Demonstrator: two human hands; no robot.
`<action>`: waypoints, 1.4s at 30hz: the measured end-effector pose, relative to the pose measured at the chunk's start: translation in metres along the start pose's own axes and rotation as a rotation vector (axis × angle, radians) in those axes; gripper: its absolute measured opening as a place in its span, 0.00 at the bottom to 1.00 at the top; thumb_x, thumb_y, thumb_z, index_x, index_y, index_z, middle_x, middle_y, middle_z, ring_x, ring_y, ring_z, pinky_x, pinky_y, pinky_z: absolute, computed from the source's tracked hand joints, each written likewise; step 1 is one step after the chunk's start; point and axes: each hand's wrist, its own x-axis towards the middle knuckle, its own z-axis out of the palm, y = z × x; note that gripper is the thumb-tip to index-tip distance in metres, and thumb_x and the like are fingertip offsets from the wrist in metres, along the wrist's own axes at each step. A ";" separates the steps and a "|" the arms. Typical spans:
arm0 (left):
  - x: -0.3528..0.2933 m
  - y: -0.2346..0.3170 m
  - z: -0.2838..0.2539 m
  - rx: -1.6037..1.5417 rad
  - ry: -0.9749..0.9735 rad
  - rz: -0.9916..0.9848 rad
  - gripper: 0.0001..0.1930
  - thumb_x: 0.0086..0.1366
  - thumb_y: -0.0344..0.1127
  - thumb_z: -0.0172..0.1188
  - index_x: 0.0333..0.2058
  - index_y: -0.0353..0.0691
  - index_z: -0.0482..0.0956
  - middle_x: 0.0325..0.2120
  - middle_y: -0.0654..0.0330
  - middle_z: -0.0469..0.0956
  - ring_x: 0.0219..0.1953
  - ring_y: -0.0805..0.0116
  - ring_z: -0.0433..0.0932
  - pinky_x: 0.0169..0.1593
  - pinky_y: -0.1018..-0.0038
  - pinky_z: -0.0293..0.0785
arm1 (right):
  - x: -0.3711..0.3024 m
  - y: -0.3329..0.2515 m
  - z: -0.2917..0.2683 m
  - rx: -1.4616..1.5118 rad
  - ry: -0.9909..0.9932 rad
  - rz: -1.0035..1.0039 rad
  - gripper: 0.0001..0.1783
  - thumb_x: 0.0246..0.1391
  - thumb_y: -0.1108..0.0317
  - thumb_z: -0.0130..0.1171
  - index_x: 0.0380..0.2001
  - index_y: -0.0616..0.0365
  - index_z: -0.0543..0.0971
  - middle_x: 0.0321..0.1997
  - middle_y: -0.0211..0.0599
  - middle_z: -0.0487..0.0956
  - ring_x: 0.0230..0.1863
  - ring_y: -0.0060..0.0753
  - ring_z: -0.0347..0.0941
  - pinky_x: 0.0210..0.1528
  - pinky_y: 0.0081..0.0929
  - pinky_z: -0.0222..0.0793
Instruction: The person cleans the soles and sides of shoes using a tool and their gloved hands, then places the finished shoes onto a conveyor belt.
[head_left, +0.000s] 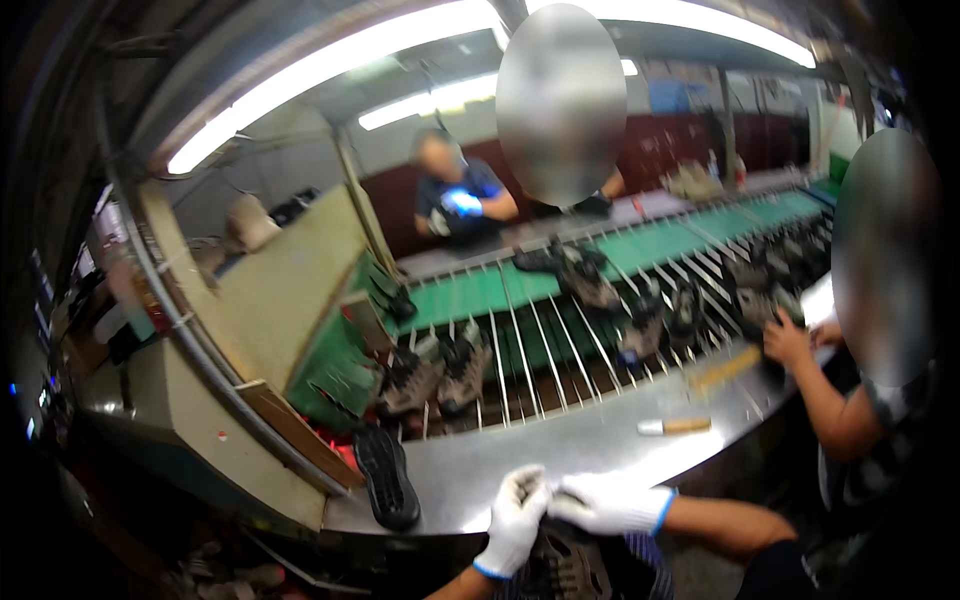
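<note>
A brown-and-black laced shoe (578,568) is held low in front of me, against my striped clothing, partly cut off by the lower edge. My left hand (516,520), in a white glove with a blue cuff, is closed at the shoe's upper end; what its fingertips pinch is too small to make out. My right hand (612,505), gloved likewise, reaches in from the right with its fingers closed on the shoe's dark edge, close to the left fingertips. On the metal bench a black shoe sole (386,480) lies left of my hands.
A tool with a wooden handle and white end (675,427) lies on the metal bench (590,450). Beyond run a rail rack (545,360) bearing several shoes and a green conveyor (660,245). A co-worker's arm (830,400) is at right; others stand across. A pale panel (300,290) borders the left.
</note>
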 end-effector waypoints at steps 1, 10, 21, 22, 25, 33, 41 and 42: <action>-0.005 0.010 0.000 -0.046 -0.045 -0.012 0.25 0.71 0.35 0.67 0.62 0.32 0.74 0.50 0.51 0.81 0.54 0.63 0.80 0.61 0.67 0.77 | -0.011 -0.021 -0.009 -0.009 0.002 0.089 0.40 0.68 0.30 0.53 0.58 0.58 0.80 0.52 0.62 0.85 0.53 0.63 0.84 0.56 0.51 0.79; -0.035 -0.033 -0.068 -0.387 -0.067 -0.404 0.14 0.77 0.40 0.59 0.51 0.35 0.81 0.46 0.51 0.85 0.52 0.52 0.85 0.57 0.55 0.82 | -0.061 -0.086 -0.038 0.206 0.206 -0.117 0.47 0.57 0.40 0.75 0.64 0.68 0.74 0.60 0.57 0.82 0.64 0.44 0.80 0.66 0.38 0.77; -0.011 0.021 -0.074 0.651 -0.769 0.046 0.47 0.60 0.57 0.77 0.67 0.31 0.69 0.56 0.48 0.81 0.57 0.52 0.81 0.64 0.61 0.76 | -0.121 0.030 0.111 1.282 0.453 0.411 0.23 0.74 0.53 0.51 0.57 0.59 0.81 0.61 0.41 0.81 0.61 0.35 0.76 0.65 0.39 0.72; 0.000 0.026 -0.061 0.963 -0.888 0.201 0.49 0.58 0.63 0.76 0.66 0.31 0.71 0.54 0.46 0.82 0.56 0.49 0.81 0.63 0.61 0.76 | -0.131 0.057 0.144 1.162 0.502 0.403 0.22 0.75 0.53 0.51 0.57 0.57 0.82 0.59 0.42 0.82 0.60 0.35 0.76 0.64 0.39 0.73; -0.010 0.036 0.009 0.915 -1.089 0.155 0.42 0.61 0.64 0.73 0.63 0.38 0.78 0.56 0.48 0.82 0.57 0.52 0.81 0.63 0.59 0.75 | -0.110 0.103 0.131 1.322 0.526 0.179 0.32 0.68 0.49 0.64 0.63 0.64 0.76 0.61 0.51 0.81 0.66 0.41 0.76 0.67 0.41 0.73; -0.016 0.030 0.023 1.020 -1.058 0.266 0.33 0.60 0.53 0.75 0.58 0.38 0.82 0.46 0.53 0.86 0.43 0.58 0.82 0.51 0.62 0.78 | -0.099 0.010 -0.015 -0.137 -0.047 0.010 0.42 0.65 0.33 0.60 0.70 0.53 0.74 0.69 0.54 0.76 0.68 0.55 0.75 0.70 0.43 0.72; 0.020 -0.063 -0.069 0.530 -0.807 -0.007 0.17 0.76 0.44 0.63 0.52 0.38 0.87 0.50 0.55 0.88 0.53 0.66 0.84 0.61 0.66 0.78 | -0.213 0.037 0.113 0.867 0.373 0.057 0.19 0.69 0.56 0.59 0.45 0.63 0.85 0.64 0.50 0.79 0.72 0.52 0.68 0.77 0.51 0.57; 0.025 -0.069 -0.063 0.374 -0.758 -0.096 0.16 0.78 0.42 0.60 0.47 0.34 0.89 0.44 0.56 0.90 0.48 0.67 0.86 0.58 0.68 0.80 | -0.202 0.025 0.103 0.907 0.314 -0.032 0.18 0.69 0.57 0.59 0.43 0.62 0.86 0.65 0.50 0.79 0.72 0.52 0.67 0.77 0.52 0.57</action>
